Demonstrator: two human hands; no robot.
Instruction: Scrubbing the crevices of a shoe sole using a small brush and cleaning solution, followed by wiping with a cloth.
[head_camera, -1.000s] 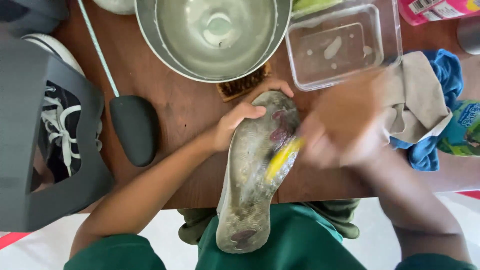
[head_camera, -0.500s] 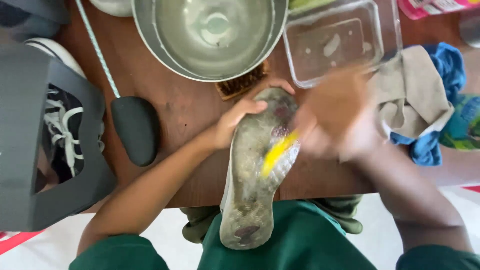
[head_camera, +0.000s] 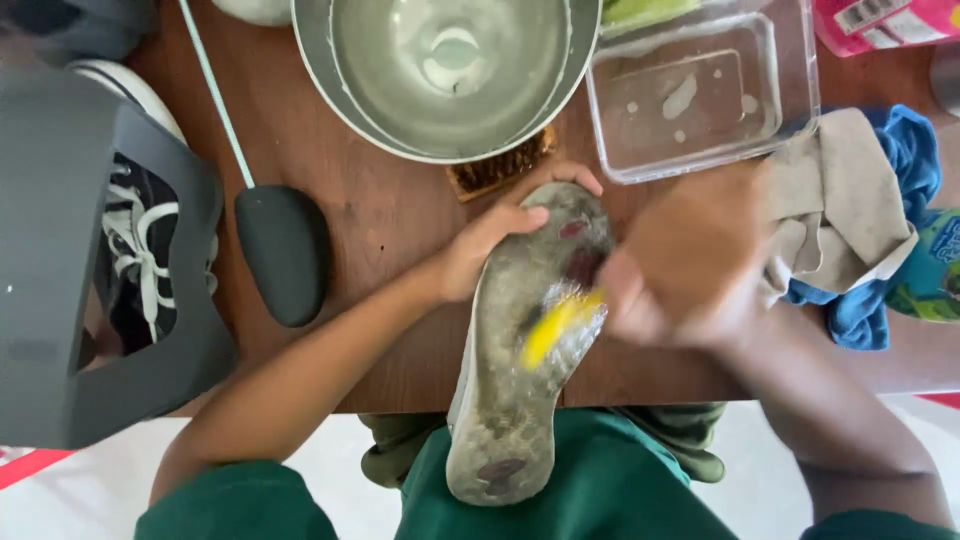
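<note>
While our left hand (head_camera: 480, 250) clasps the toe end of the shoe (head_camera: 525, 350), fingers curled over its edge, we hold it sole-up with the heel hanging off the table edge over our green lap. Our right hand (head_camera: 690, 260) is blurred with motion, closed around a yellow brush (head_camera: 555, 325) whose head lies on the middle of the grimy sole; how exactly the fingers wrap the handle we cannot tell through the blur. A wet, shiny patch shows around the brush head, while the heel and toe look dull and dirty, with reddish marks at both ends.

We judge this to be the scrubbing step, somewhere in its middle: one part of the sole is wetted and worked, the rest is not. The next move, as we read it, calls for a firm left grip so the shoe does not twist, and for carrying the strokes toward the heel or up to the toe.

Close above the shoe stand a metal bowl (head_camera: 330, 70) with cloudy water and a clear plastic tub (head_camera: 800, 90). A brown bristle brush (head_camera: 495, 170) lies just under the bowl's rim, and a beige cloth (head_camera: 850, 200) rests on a blue one beside our right hand.
</note>
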